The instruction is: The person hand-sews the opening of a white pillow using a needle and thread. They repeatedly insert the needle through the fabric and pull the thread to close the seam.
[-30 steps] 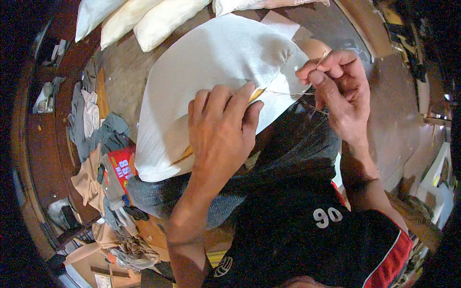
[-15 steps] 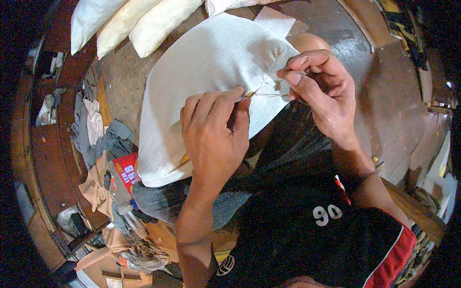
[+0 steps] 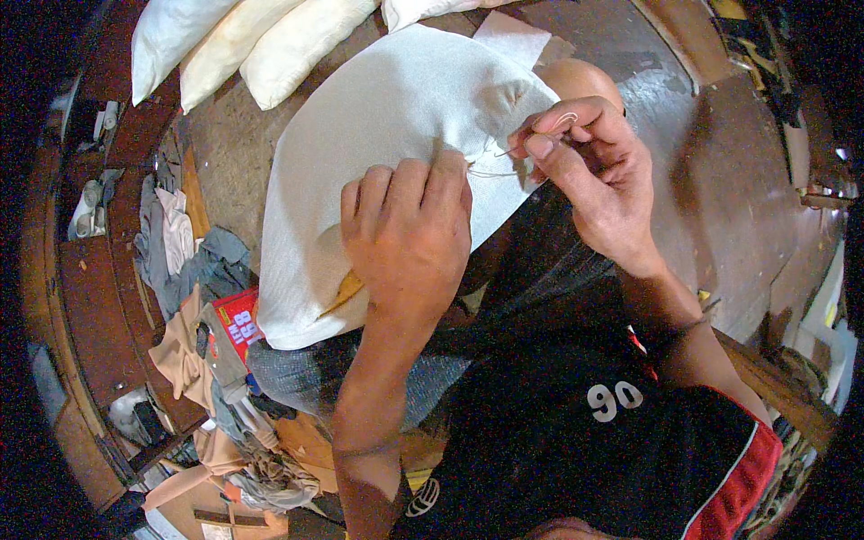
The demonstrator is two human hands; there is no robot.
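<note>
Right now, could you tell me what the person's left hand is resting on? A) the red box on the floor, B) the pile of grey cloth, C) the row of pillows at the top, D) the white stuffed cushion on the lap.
D: the left hand lies flat on the white cushion, beside the seam the right hand pinches.

Red box (image 3: 236, 326) beside white pillow (image 3: 378, 135)

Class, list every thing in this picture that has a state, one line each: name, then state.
white cushion: stuffed, lying across the lap, edge partly open.
left hand: flat, pressing the cushion down.
right hand: fingers pinched at the seam on something thin.
thread: slack, running from the seam.
pillows: stuffed, lying side by side.
cloth scraps: crumpled, heaped.
</note>
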